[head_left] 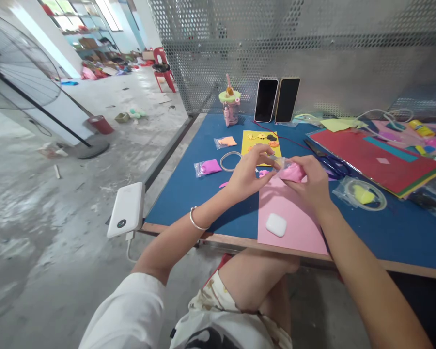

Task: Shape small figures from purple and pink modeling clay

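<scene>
Both hands meet over a pink sheet of paper [287, 218] at a clear plastic packet of pink modelling clay [291, 172]. My right hand [314, 184] is wrapped round the full end of the packet. At its clear plastic end, my left hand [249, 172] is closed, with thumb and fingertips on the film. A small bit of pink clay [263, 173] lies below the left fingers. Just behind is a yellow sheet [247, 140] bearing small clay figures. A white rounded case [276, 225] rests on the pink paper.
Left on the blue table [189, 194] are purple [210, 166] and orange [227, 141] clay packets and a ring [229, 161]. Scissors [334, 165], coloured sheets [385, 155] and a bagged coil [365, 194] lie right. Two phones [266, 100] and a cup [230, 109] stand behind.
</scene>
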Tool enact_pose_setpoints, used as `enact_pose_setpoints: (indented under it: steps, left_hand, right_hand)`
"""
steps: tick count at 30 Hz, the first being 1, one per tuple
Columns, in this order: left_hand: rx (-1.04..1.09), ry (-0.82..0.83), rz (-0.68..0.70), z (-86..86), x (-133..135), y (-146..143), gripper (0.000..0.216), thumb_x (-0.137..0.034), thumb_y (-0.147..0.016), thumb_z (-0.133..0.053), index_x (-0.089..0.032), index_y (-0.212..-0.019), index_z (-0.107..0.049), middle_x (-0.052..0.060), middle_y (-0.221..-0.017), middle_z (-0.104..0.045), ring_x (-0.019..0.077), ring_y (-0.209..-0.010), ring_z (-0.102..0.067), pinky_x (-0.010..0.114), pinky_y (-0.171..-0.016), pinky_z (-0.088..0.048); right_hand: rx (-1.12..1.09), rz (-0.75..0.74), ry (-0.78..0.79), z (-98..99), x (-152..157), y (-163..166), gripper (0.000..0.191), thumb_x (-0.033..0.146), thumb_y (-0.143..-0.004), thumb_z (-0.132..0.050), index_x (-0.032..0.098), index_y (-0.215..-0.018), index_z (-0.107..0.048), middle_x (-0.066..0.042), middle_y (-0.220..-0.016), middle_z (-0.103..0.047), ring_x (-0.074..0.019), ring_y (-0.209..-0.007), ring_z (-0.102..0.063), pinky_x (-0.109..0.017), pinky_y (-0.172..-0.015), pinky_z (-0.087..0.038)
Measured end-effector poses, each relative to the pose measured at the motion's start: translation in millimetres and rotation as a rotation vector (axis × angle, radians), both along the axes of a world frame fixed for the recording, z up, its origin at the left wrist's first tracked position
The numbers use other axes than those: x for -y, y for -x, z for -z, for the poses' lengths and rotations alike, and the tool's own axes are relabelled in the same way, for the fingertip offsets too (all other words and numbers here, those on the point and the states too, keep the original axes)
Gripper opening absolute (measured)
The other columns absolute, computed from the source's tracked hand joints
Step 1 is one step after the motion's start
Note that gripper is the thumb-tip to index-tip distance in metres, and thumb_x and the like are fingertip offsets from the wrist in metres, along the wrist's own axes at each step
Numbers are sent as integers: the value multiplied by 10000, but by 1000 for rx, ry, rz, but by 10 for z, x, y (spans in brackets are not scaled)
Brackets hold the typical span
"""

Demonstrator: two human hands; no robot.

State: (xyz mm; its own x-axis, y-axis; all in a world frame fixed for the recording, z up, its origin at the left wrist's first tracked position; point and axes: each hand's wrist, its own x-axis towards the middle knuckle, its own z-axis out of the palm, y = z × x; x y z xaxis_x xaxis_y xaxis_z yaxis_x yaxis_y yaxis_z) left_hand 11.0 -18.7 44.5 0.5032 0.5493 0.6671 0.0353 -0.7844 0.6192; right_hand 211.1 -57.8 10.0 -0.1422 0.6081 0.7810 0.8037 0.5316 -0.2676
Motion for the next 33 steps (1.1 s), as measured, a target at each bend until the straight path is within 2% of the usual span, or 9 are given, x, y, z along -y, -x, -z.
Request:
enact_pose_setpoints:
  steps: [5,8,11,14,17,23,28,31,33]
  left_hand:
    - [-40,28,-18,-30,16,25,412,-146,-765,-655,-203,-1077,-392,10,-885,-694,165,-929,-674,338,-897,-469]
    - [-50,32,-41,-31,35,27,421,-108,-735,-652,-201,-1068,-412,-17,-849,-676,137,-884,-668,308,-888,-470]
    - [-56,47,-64,-24,52,17,415,-75,-723,-634,-202,-1047,-408,-17,-899,-666,112,-843,-664,294,-887,-470]
    - [-55,56,-75,-10,55,5,399,-66,-729,-613,-206,-1030,-392,-17,-929,-652,95,-807,-661,301,-899,-467]
    - [-52,52,-55,21,48,-10,364,-80,-755,-594,-210,-1012,-372,-33,-855,-643,104,-818,-657,327,-921,-454]
    - [28,87,-12,112,27,-61,274,-101,-805,-559,-209,-929,-340,4,-861,-589,123,-838,-639,286,-755,-482]
    - [181,196,-48,72,-33,-49,318,-194,-814,-620,-223,-976,-348,-2,-825,-625,142,-870,-647,311,-793,-486]
    - [313,320,-59,7,-85,0,383,-281,-817,-641,-238,-1060,-348,13,-874,-669,172,-986,-643,350,-879,-478]
    - [376,407,-18,-21,-110,31,350,-301,-842,-600,-248,-1079,-348,17,-909,-686,171,-1030,-636,365,-928,-468]
  right_hand:
    - [38,-55,-32,-4,5,16,375,385,-803,-673,258,-1134,-551,-73,-978,-636,-248,-886,-603,-377,-736,-489]
    - [54,-83,-5,-18,20,31,373,385,-813,-661,258,-1146,-552,-75,-968,-631,-247,-892,-601,-367,-722,-490]
    - [60,-98,1,-32,32,43,374,387,-816,-658,262,-1153,-550,-73,-958,-628,-243,-888,-599,-365,-721,-489]
    - [71,-103,-20,-35,31,46,379,389,-815,-659,260,-1153,-545,-73,-951,-624,-241,-874,-595,-365,-715,-487]
    - [75,-100,-30,-28,25,43,376,383,-815,-661,252,-1147,-543,-78,-949,-621,-241,-868,-591,-363,-707,-487]
    - [50,-96,-25,-37,36,56,363,367,-817,-661,251,-1140,-541,-79,-967,-625,-243,-890,-594,-363,-723,-488]
    - [14,-31,16,-54,26,38,391,356,-806,-669,245,-1156,-534,-86,-1020,-630,-262,-925,-586,-393,-786,-474]
    - [6,26,109,-46,-14,-9,424,324,-779,-682,231,-1168,-541,-95,-1049,-622,-280,-946,-569,-412,-802,-463]
    - [43,4,187,-41,-32,-32,432,293,-753,-687,226,-1160,-559,-92,-1042,-624,-283,-939,-558,-424,-809,-455]
